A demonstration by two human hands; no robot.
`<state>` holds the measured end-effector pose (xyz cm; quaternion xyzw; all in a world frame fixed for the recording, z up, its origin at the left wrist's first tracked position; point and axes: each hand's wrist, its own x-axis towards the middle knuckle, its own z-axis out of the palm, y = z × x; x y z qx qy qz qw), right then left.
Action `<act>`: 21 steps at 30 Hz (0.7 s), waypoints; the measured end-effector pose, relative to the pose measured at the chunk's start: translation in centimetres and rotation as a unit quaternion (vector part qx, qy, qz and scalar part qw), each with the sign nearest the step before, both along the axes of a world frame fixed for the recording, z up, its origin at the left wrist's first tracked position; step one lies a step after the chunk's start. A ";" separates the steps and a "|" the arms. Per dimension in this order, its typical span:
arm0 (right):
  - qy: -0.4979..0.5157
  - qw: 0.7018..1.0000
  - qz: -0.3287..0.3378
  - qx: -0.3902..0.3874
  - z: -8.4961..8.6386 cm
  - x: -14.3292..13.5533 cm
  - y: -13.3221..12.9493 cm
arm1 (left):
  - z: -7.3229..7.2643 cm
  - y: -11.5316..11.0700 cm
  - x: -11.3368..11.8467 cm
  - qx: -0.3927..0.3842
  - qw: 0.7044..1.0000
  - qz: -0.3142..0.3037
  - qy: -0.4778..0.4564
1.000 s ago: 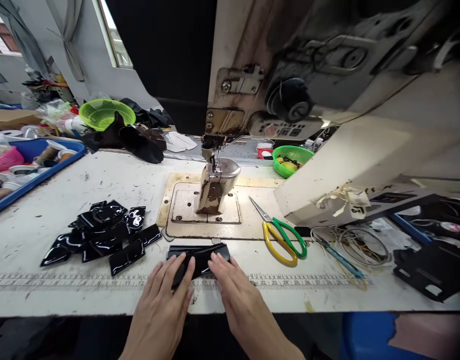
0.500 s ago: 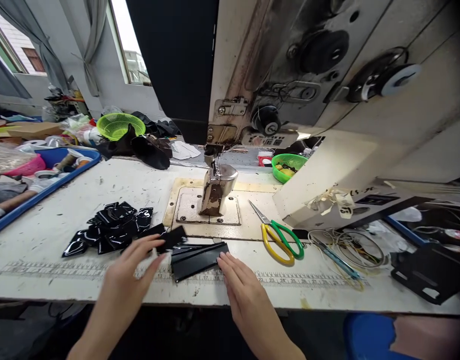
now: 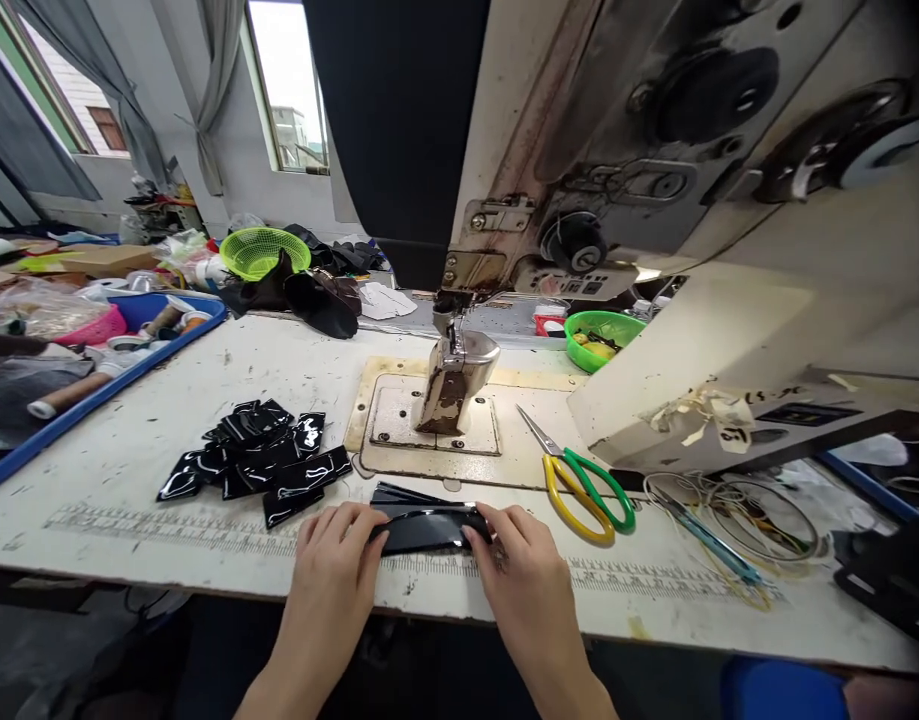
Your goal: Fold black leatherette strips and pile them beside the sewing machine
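Observation:
A glossy black strip (image 3: pixel 427 530), patent-leather-like, is pinched at both ends near the table's front edge. My left hand (image 3: pixel 335 560) grips its left end, thumb below and fingers above. On the right end, my right hand (image 3: pixel 523 565) has its thumb and fingers closed. The strip bows slightly between them. Just behind it lie more flat black strips (image 3: pixel 399 494), partly covered. Left of my hands is a loose pile of shiny black folded pieces (image 3: pixel 260 450). Scissors (image 3: pixel 579 490) with one yellow and one green handle rest right of my right hand.
A post-bed sewing machine (image 3: pixel 459 385) stands behind my hands, its head overhead. A printed ruler (image 3: pixel 624 577) runs along the front edge. On the left is a blue tray (image 3: pixel 140 350) with spools; on the right, tangled cord (image 3: pixel 766 510). A green basket (image 3: pixel 590 345) sits behind.
My left hand has moved right, from beside the pile to the strip's left end. A black piece now lies at the pile's right side. The view has shifted slightly.

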<state>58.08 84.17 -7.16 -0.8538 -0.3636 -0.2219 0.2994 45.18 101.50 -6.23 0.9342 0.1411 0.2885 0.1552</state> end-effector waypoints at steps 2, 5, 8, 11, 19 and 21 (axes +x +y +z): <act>0.005 1.000 -0.004 0.009 0.3 -0.5 0.1 | 0.5 -0.2 0.5 -0.014 1.000 0.003 -0.004; 0.009 1.000 0.002 0.025 0.5 -1.1 0.8 | 0.6 -1.1 1.7 -0.019 0.999 0.018 -0.041; 0.002 0.999 0.015 0.051 0.5 -1.5 1.7 | 0.2 -2.4 2.8 0.002 0.996 0.022 -0.089; 0.008 0.995 0.022 0.100 0.6 -1.8 2.3 | 0.0 -3.2 3.4 0.030 0.994 -0.005 -0.104; 0.032 0.986 0.130 0.103 1.2 -1.6 1.6 | -0.5 -1.8 1.9 0.022 0.993 -0.086 -0.079; 0.048 0.982 0.173 0.067 1.4 -1.3 0.9 | -0.9 -1.2 1.3 0.007 0.994 -0.099 -0.054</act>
